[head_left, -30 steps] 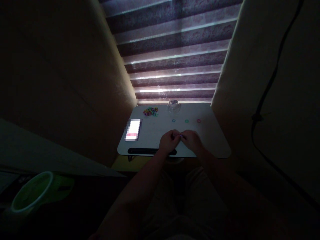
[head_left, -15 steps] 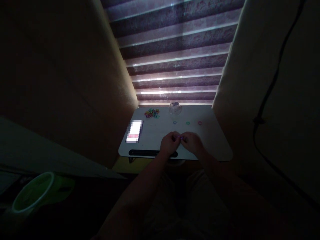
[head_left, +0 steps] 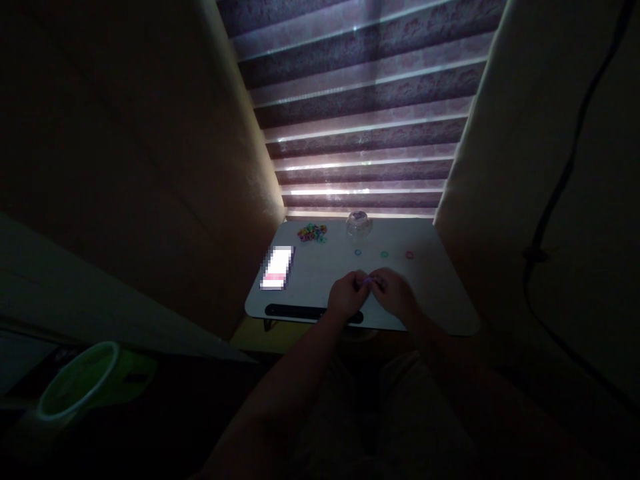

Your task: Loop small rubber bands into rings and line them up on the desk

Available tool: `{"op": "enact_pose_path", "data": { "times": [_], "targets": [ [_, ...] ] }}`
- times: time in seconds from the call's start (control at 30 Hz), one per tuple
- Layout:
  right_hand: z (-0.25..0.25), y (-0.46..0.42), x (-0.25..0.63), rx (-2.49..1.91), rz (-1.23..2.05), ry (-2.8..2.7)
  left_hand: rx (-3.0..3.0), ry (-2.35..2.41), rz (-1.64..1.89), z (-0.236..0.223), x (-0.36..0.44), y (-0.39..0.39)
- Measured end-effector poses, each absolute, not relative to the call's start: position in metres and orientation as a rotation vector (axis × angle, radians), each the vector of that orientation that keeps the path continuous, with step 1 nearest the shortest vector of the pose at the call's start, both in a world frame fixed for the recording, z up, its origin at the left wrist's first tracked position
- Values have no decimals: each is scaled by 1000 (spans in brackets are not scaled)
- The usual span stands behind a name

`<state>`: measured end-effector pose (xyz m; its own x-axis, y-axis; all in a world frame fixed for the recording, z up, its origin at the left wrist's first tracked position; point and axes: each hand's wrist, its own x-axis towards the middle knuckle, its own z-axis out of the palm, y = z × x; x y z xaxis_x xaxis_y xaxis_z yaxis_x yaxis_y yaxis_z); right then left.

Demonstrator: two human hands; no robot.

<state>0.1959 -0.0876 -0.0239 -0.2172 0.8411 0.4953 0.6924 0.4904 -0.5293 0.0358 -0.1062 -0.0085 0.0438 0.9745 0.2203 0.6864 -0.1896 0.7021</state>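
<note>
Largest first, we see the striped blind (head_left: 360,120) beyond our left grip (head_left: 347,293) and right grip (head_left: 397,293), letting in dim light from the far side. Beneath both grips lies the white table (head_left: 310,280), close to our lap, probably so that our forearms can reach in easily. Well off to the left of the grips and lower down is the green basket (head_left: 125,365), apart from the table. The black slot (head_left: 295,311) runs along the near edge, partly under our left forearm. Left of the left grip lies the phone (head_left: 277,268), its screen lit and blurred out, perhaps kept aside to leave the middle free. Straight beyond the grips stands the clear jar (head_left: 359,227), and beyond the left grip, toward the left, the heap of coloured bands (head_left: 313,233). Nearer, just past the grips, the blue ring (head_left: 357,253), green ring (head_left: 385,254) and pink ring (head_left: 409,255) sit apart in a row, seemingly spaced to keep them distinct. Smallest is the purple band (head_left: 369,280), pinched narrowly between the fingertips of both grips, likely to steady it from two sides; its exact shape is too dim to tell.
</note>
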Motion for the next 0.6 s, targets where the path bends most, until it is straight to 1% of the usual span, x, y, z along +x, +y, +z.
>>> {"op": "enact_pose_path", "data": {
  "times": [0.6],
  "targets": [
    [-22, -88, 195, -1311, 192, -1993, 1887, 1635, 995, -2, 39, -110]
  ]
}}
